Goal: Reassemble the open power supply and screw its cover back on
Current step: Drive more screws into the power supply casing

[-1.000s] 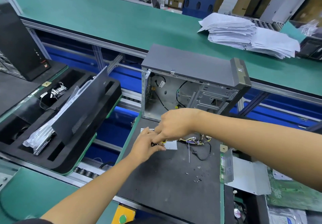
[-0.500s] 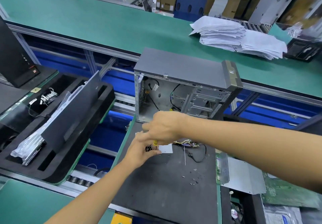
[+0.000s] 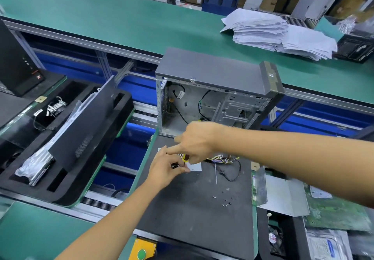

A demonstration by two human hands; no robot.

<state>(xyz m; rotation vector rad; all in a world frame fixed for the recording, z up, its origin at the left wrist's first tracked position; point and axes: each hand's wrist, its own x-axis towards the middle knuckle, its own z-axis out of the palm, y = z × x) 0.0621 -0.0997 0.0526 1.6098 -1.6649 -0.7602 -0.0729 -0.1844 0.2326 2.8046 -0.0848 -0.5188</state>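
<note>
The power supply (image 3: 196,167) lies on the dark mat (image 3: 194,209) in front of the open computer case, mostly hidden by my hands; only a pale corner shows. Its bundle of coloured wires (image 3: 221,159) trails to the right. My left hand (image 3: 165,170) pinches small black pieces (image 3: 175,166) over the unit. My right hand (image 3: 197,141) is just above it, gripping a screwdriver (image 3: 185,158) with a yellow and dark red handle, index finger stretched toward my left hand. A bent grey metal cover (image 3: 283,195) rests at the mat's right edge. Loose screws (image 3: 225,202) lie on the mat.
An open grey computer case (image 3: 212,71) stands behind my hands. A black foam tray (image 3: 66,189) with a dark panel and bagged parts sits to the left. Circuit boards (image 3: 336,213) and a fan are at the right. Stacked papers (image 3: 273,33) lie on the green belt.
Both hands stay together over the power supply with the screwdriver. My right index finger now stretches toward my left hand. The view has shifted slightly.
</note>
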